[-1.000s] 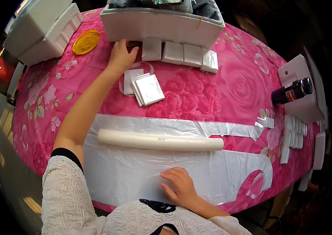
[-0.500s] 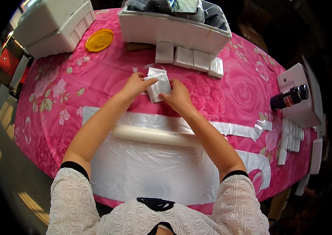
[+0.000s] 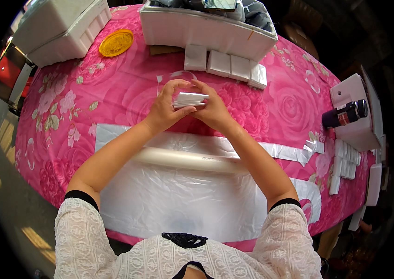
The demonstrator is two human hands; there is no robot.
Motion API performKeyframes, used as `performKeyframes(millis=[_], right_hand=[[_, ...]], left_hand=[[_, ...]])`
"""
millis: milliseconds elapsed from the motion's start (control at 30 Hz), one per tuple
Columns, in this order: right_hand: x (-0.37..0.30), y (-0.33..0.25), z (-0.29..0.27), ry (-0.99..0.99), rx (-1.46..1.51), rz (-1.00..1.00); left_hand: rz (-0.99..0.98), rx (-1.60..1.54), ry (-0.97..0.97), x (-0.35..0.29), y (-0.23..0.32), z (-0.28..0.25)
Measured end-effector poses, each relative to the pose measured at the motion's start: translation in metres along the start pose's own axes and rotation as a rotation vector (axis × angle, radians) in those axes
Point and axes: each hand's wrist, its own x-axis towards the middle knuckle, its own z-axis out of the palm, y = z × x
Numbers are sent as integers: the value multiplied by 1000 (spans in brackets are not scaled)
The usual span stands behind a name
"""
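Note:
Between my two hands, over the middle of the pink flowered tablecloth (image 3: 127, 104), a small stack of flat white packets (image 3: 190, 99) is held on edge. My left hand (image 3: 165, 106) grips its left side, fingers curled over the far side and thumb along the near side. Around the right side, my right hand (image 3: 212, 106) is closed in the same way. Nearer to me lies a whitish roll (image 3: 187, 160) on a sheet of clear plastic film (image 3: 173, 195), below my forearms.
White packets (image 3: 229, 65) stand in a row against a foam box (image 3: 206, 28) full of dark items. A yellow lid (image 3: 116, 43) and more foam boxes (image 3: 62, 32) are at far left. To the right are a dark bottle (image 3: 344, 114), a foam box (image 3: 353, 111) and stacked packets (image 3: 343, 160).
My hands have lifted the stack and tilted it up from lying flat, so its edges now show. Both hands have closed more around its sides.

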Motion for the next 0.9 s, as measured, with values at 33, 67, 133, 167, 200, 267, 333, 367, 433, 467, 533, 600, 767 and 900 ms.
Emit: performKeyframes(millis=[33,67,133,167,200,267,333,367,433,467,533,600,767,900], right_hand=[[-1,4,-1,-11,-103,-57],[-2,8,-2,-9,-163,-89],[-3,11,-3,-6,-284,-152],[-1,12,-4,-23,-254,-136],[2,11,-3,-41,-221,-119],[7,7,-3,-96,-54,-2],[11,-7,-4,-172,207,197],[11,-7,-4,-146,212,163],[12,9,-5,-35,-87,-13],[12,17,-5,21,-238,-101],[14,11,-3,26,-320,-130],[16,8,-2,2,-294,-121],[21,8,-1,9,-302,-164],[23,11,1,60,-432,-147]], left_hand=[[-9,-30,-18,-2,-2,1],[-17,-61,-36,-4,-6,3],[-42,-108,-47,-6,-14,6],[-58,-123,-41,-4,-18,8],[-76,-137,-36,-2,-16,8],[-89,-178,-73,0,-11,11],[-88,-176,-86,1,-9,12],[-83,-152,-83,1,-12,13],[-76,-70,-97,0,-19,16],[-76,-17,-109,-2,-26,18],[-125,-46,-124,-3,-32,17],[-217,-212,-142,-2,-34,16],[-208,-126,-74,-3,-34,14],[-118,21,-63,-6,-35,15]])
